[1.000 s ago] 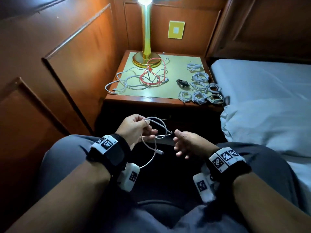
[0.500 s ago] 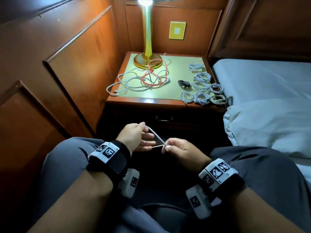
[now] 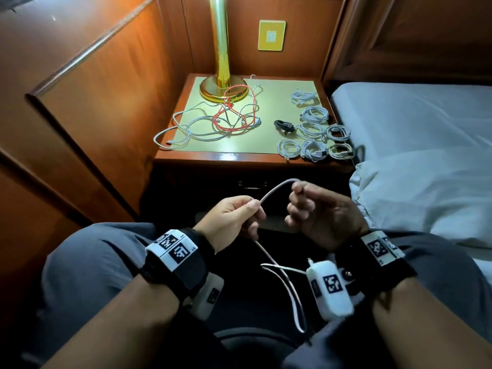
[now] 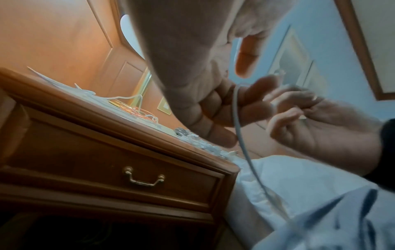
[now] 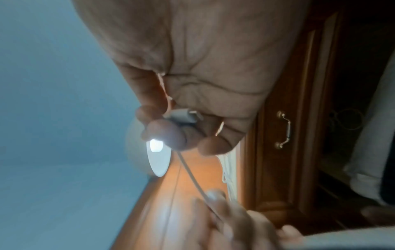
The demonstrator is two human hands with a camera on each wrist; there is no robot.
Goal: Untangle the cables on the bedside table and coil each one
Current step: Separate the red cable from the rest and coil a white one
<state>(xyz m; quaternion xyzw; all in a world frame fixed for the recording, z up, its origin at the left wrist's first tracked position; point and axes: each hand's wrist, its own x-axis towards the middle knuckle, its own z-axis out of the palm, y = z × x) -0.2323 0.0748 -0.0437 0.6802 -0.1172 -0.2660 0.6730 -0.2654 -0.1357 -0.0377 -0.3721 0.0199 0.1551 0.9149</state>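
Wood-panelled bedside: both hands, left (image 3: pixel 234 219) and right (image 3: pixel 319 214), pinch our light, limp cable (image 3: pixel 277 189); we grip near its plug (image 5: pixel 183 116).

A gold lamp (image 3: pixel 223 75) stands at the back left of the wooden bench (image 3: pixel 213 157), its round base on a pale green mat (image 3: pixel 274 102). A yellow wall plate (image 3: pixel 271 35) is fixed to the wood panelling (image 3: pixel 106 89) behind it. The bench front carries a drawer with a brass handle (image 4: pixel 144 179). To the right lies a bed in white sheets (image 3: pixel 415 123), a pillow (image 3: pixel 426 195) near its edge.
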